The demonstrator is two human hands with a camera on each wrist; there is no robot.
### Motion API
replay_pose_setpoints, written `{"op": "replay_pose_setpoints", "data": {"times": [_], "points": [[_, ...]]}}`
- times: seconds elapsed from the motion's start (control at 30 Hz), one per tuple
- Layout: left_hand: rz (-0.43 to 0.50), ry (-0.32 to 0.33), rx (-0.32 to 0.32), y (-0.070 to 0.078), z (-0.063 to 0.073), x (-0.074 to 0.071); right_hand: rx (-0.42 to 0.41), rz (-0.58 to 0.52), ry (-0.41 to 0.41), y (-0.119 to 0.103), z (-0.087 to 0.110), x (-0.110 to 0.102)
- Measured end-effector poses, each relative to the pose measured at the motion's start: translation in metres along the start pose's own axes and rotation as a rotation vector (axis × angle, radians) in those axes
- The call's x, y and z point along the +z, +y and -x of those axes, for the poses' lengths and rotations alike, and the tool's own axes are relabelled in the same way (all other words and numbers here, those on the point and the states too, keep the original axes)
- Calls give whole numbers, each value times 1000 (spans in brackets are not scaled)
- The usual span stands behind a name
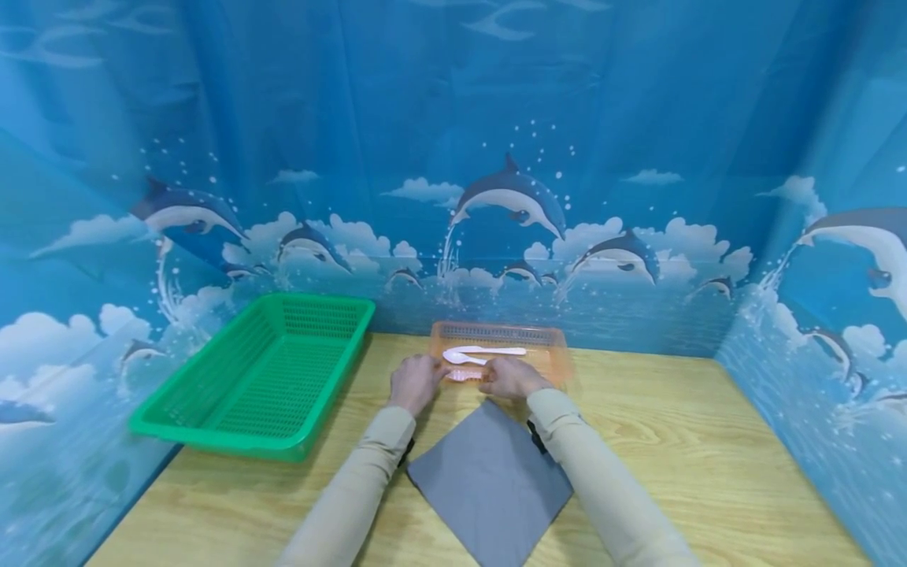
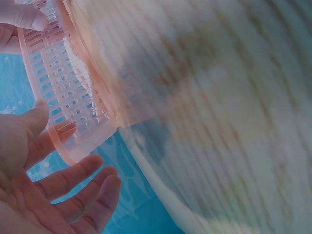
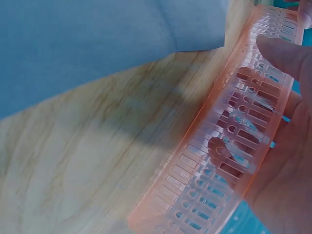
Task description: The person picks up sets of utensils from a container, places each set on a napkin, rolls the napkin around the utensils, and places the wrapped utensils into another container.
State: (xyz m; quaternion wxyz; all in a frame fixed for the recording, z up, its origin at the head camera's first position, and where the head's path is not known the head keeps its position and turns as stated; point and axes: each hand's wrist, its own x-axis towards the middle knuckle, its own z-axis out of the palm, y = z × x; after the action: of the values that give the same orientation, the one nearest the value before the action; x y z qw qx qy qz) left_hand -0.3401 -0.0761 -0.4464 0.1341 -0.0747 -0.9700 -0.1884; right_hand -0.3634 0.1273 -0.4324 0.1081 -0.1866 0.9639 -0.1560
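Note:
An orange see-through plastic basket (image 1: 560,358) with slotted walls stands on the table against the backdrop. White plastic utensils lie in it, among them a spoon (image 1: 460,357) and a long-handled piece (image 1: 489,350) whose kind I cannot tell. My left hand (image 1: 414,382) pinches the near wall's rim towards its left end, thumb and forefinger on either side, while its other fingers (image 2: 80,200) spread loosely outside. Further right, my right hand (image 1: 513,376) grips the same wall. Its thumb (image 3: 282,56) is on the near side, and its fingers show through the slots from within.
A grey cloth (image 1: 492,480) lies on the wooden table (image 1: 673,441), one corner pointing at the orange basket. Left of it stands a large green basket (image 1: 262,386). A blue dolphin-print sheet (image 1: 425,102) encloses the back and both sides.

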Motion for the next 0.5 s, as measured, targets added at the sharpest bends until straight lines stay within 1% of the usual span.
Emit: {"op": "replay_pose_setpoints", "data": {"times": [0.13,0.33,0.5], "points": [[-7,-15,-10,0,-1,-1,10,1,-6,-2,-1,-1],[-9,-30,-17,0,-2,0,6,46,-7,-6,-2,0],[-4,-33,-18,1,-3,1,-1,29,16,-1,-3,1]]}}
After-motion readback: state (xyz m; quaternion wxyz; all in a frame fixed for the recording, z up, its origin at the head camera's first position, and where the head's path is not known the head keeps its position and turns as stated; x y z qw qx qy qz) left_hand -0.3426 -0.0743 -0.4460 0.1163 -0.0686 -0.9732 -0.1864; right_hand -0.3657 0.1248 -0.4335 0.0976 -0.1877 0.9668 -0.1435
